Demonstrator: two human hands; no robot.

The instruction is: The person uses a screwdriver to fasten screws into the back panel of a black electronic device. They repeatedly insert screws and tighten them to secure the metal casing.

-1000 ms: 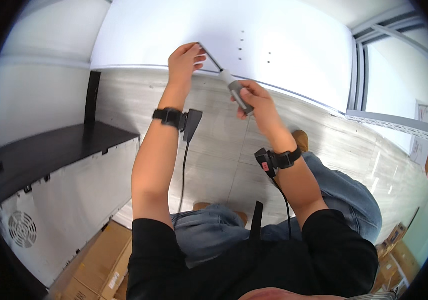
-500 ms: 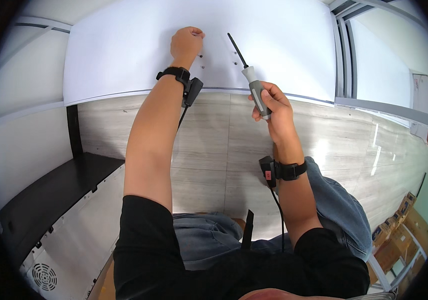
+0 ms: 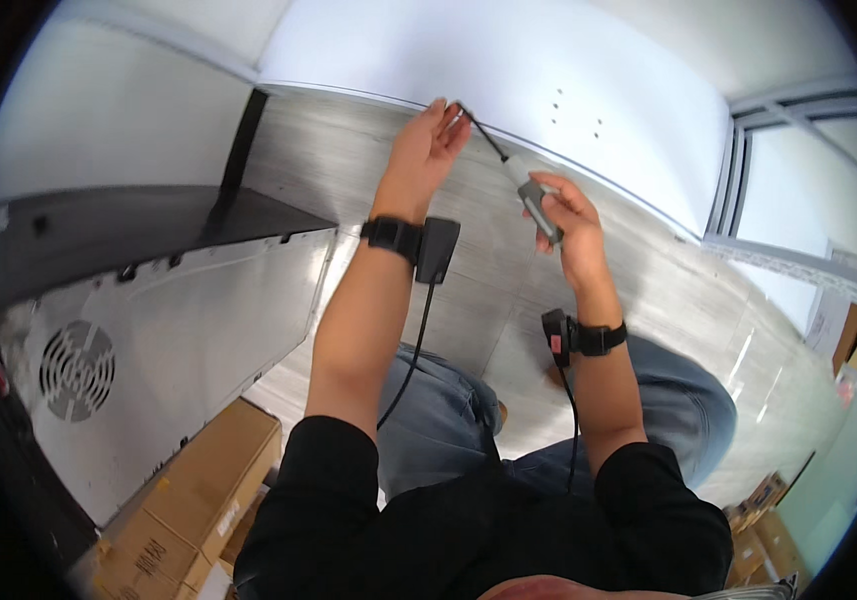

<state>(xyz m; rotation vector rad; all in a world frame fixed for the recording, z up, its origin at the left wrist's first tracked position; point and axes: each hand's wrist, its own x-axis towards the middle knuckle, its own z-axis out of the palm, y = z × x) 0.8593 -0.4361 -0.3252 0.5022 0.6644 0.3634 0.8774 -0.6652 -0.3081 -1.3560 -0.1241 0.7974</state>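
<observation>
My right hand (image 3: pixel 574 222) is wrapped round the grey handle of a screwdriver (image 3: pixel 539 205), whose long dark shaft points away and to the left. The screwdriver's tip reaches the fingertips of my left hand (image 3: pixel 427 152). The fingers of that hand are bent together at the tip, and whatever they hold there is too small to make out. On the white panel ahead, to the right of the screwdriver, several small dark screws or holes (image 3: pixel 555 106) show in two short rows; I cannot tell which they are.
A metal case (image 3: pixel 189 310) with a round vent grille stands at the left, its dark side (image 3: pixel 129 235) facing up. Below it is a cardboard box (image 3: pixel 184 500). Tiled floor (image 3: pixel 489 260) lies under my arms. A metal frame (image 3: pixel 744 180) borders the white panel (image 3: pixel 649 90) at the right.
The view has swung left, showing more of the metal case and the cardboard box. My left hand has left the white panel and come to the screwdriver's tip. My right hand still holds the screwdriver.
</observation>
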